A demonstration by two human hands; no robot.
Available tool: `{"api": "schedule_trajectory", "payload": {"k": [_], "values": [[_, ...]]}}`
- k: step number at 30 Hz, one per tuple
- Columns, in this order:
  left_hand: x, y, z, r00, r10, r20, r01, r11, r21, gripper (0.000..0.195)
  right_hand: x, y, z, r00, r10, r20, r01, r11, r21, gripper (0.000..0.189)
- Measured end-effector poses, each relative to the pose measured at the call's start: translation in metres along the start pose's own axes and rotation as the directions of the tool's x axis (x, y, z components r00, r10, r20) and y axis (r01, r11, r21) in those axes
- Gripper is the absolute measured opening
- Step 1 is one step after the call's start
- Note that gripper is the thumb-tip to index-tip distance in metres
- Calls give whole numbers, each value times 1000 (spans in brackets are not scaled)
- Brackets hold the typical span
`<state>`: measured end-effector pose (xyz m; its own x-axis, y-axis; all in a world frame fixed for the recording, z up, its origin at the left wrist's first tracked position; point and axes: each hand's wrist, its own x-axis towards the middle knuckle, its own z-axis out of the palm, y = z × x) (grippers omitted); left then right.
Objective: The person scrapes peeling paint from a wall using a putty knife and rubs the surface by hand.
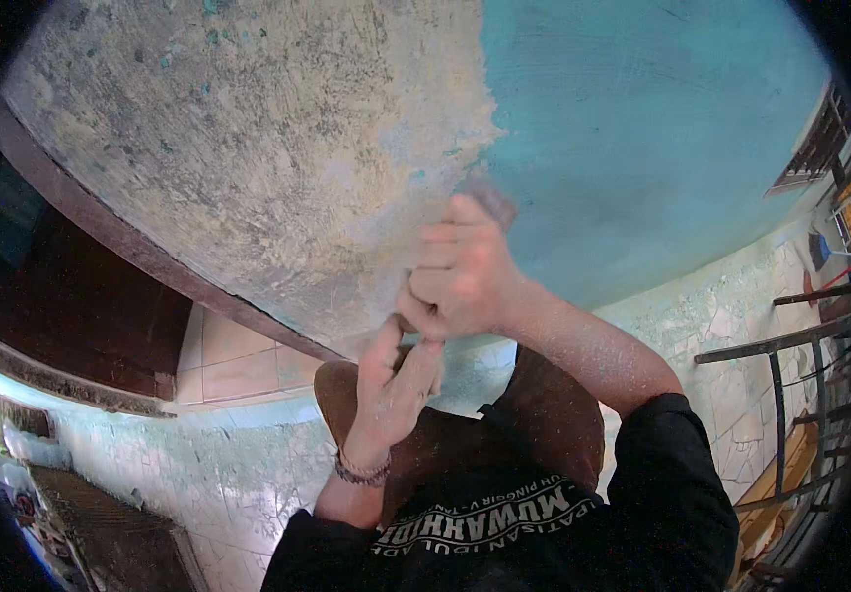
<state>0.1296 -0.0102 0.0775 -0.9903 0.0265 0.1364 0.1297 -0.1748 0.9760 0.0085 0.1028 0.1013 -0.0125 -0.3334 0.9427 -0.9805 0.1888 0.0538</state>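
Note:
My right hand (462,274) is closed around a hand tool that looks like a scraper. Only its blurred grey head (497,203) shows beyond my knuckles, against the wall; the handle is hidden in my fist. Just below, my left hand (399,381) touches the underside of my right hand, fingers pointing up. Whether it also grips the handle cannot be told. In front of me the wall is bare, mottled plaster (270,155) on the left and teal paint (640,126) on the right, meeting at a ragged edge. Pale dust specks my right forearm.
A brown door frame (151,240) borders the wall at left, with a tiled floor (240,355) past it. Dusty broken-tile paving (211,473) lies around me. A dark metal rack (777,414) stands at right, and a brown mat-like surface (111,518) is at lower left.

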Motion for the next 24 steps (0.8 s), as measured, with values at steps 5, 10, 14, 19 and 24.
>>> {"api": "schedule_trajectory", "payload": {"k": [5, 10, 14, 19, 24], "values": [[-12, -19, -18, 989, -125, -84, 110, 980, -168, 15, -14, -4, 27, 992, 39, 118, -43, 999, 32, 26], [-3, -15, -23, 985, -137, -108, 121, 982, -144, 14, -15, 4, 38, 990, 41, 133, -51, 996, 72, 24], [0, -24, -28, 983, -146, -111, 137, 987, -89, 20, -18, 10, 42, 990, 29, 137, -39, 997, 69, 23], [30, -12, -8, 998, -6, -55, 3, 999, -51, 21, 1, 32, 16, 998, -56, 24, 58, 993, -98, 26], [52, 42, 40, 973, 207, 99, -222, 958, 183, 20, 69, 24, -86, 989, -149, 16, 143, 908, -394, 22]]}}
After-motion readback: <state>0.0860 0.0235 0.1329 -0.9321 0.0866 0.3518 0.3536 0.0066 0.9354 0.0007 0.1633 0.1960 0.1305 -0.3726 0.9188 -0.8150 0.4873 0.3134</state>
